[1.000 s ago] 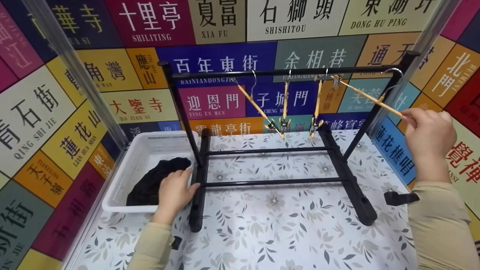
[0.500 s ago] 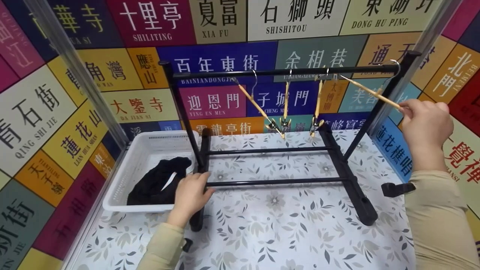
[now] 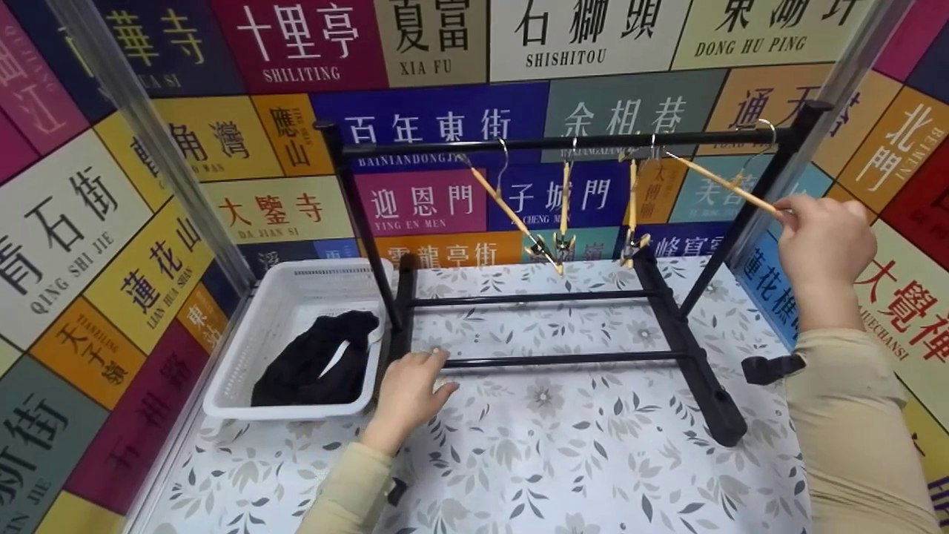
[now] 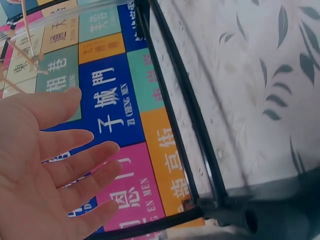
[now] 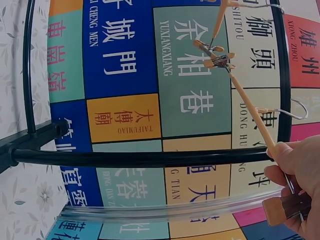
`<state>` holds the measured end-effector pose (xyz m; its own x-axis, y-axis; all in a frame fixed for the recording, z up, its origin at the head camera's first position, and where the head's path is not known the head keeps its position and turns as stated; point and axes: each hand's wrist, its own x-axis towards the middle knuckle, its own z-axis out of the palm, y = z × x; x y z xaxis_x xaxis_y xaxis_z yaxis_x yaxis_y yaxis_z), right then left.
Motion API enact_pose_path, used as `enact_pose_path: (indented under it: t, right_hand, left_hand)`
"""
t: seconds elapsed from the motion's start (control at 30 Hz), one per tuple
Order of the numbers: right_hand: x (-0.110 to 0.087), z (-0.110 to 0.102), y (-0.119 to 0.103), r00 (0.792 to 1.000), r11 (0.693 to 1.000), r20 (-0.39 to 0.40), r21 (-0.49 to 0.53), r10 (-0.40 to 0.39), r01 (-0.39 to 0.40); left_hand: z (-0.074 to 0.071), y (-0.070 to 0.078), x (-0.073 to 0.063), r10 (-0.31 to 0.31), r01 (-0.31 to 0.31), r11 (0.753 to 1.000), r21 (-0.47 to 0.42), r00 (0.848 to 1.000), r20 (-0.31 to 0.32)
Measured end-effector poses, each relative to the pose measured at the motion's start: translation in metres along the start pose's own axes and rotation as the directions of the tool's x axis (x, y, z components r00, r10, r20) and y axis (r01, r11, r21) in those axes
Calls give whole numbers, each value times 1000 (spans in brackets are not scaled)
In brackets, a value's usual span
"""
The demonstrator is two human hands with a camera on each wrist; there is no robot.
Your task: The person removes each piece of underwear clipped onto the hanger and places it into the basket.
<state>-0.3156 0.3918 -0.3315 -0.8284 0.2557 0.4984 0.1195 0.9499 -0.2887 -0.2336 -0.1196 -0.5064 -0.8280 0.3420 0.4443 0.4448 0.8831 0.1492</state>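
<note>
My right hand (image 3: pixel 827 245) pinches one end of a wooden clip hanger (image 3: pixel 730 189) whose metal hook is at the right end of the black rack's top bar (image 3: pixel 437 147). That hanger (image 5: pixel 252 107) slants, and one metal clip (image 5: pixel 287 207) shows beside the fingers in the right wrist view. Three more clip hangers hang farther left, among them a tilted one (image 3: pixel 511 208) and a middle one (image 3: pixel 566 200). Low by the rack's left foot is my left hand (image 3: pixel 411 393). In the left wrist view this hand (image 4: pixel 55 160) has its fingers loosely extended, holding nothing.
A white plastic basket (image 3: pixel 222 400) with crumpled black cloth (image 3: pixel 296 371) stands left of the rack. The rack's lower crossbars (image 3: pixel 549 361) run above a leaf-patterned tabletop (image 3: pixel 541 475). Coloured sign-printed walls (image 3: pixel 437 111) enclose the back and sides.
My left hand has moved right, away from the basket and the black cloth. My right hand and its hanger have shifted left, the hook sliding along the bar. The neighbouring hanger swung slightly right.
</note>
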Motion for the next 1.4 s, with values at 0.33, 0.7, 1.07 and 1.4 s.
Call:
enact_pose_path:
  t: [0.33,0.7,1.07,1.4]
  right_hand:
    - [-5,3,1,1000,1000,14,11,-15,14]
    - [-8,3,1,1000,1000,25,25,-15,14]
    - [-34,12,8,993,989,-101,125,-65,77]
    - [-63,17,8,952,958,-260,188,-162,214]
  left_hand:
    - [16,10,-2,2,-1,1000,-24,998,63]
    - [28,18,6,-27,31,999,-27,992,126]
    - [29,23,10,-39,43,999,-28,990,138]
    - [26,21,13,-40,44,999,-30,992,119]
